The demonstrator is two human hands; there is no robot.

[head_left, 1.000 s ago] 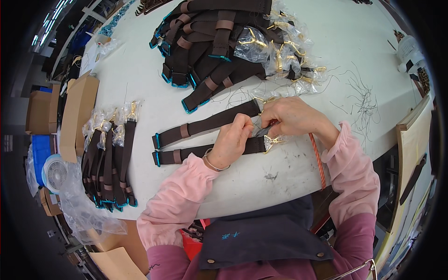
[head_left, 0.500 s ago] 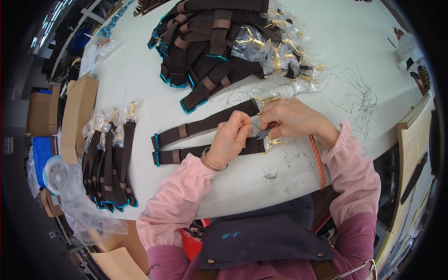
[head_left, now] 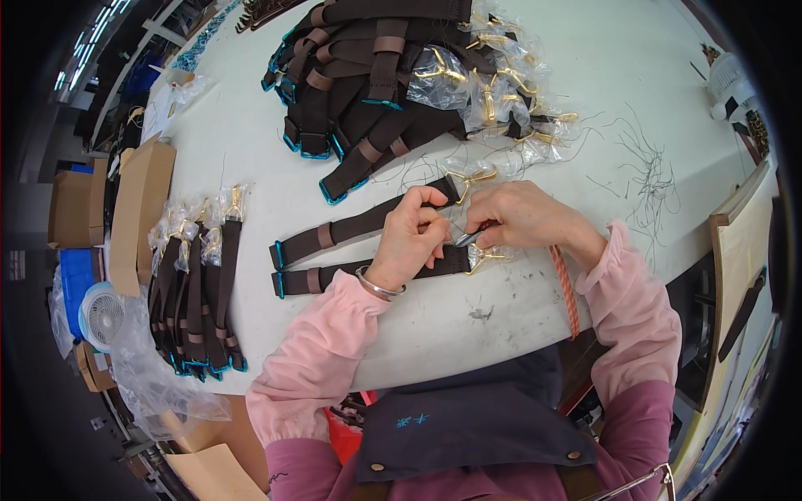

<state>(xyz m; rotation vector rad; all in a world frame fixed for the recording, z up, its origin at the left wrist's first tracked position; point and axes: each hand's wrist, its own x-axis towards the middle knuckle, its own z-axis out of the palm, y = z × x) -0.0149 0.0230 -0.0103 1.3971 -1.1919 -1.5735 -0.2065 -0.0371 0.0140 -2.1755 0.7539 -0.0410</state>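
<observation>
White worktable [head_left: 251, 159] carries a bundle of brown straps [head_left: 196, 292] at left (bagged gold clasps on top). Mid-table, the left hand [head_left: 409, 242] pinches a brown strap [head_left: 368, 269]; the right hand [head_left: 522, 219], curled, grips a small metal tool [head_left: 466, 239].

This is a workshop or small factory floor for finishing bag straps. A large white worktable [head_left: 535, 317] carries a heap of brown webbing straps [head_left: 368, 75] with gold clasps in clear wrapping at the far side, and a sorted row of finished straps [head_left: 196, 292] lies at the left edge. Loose thread trimmings [head_left: 652, 175] litter the right. Cardboard boxes [head_left: 138, 217], a small fan [head_left: 102, 316] and plastic bags [head_left: 159, 376] crowd the floor on the left.
</observation>
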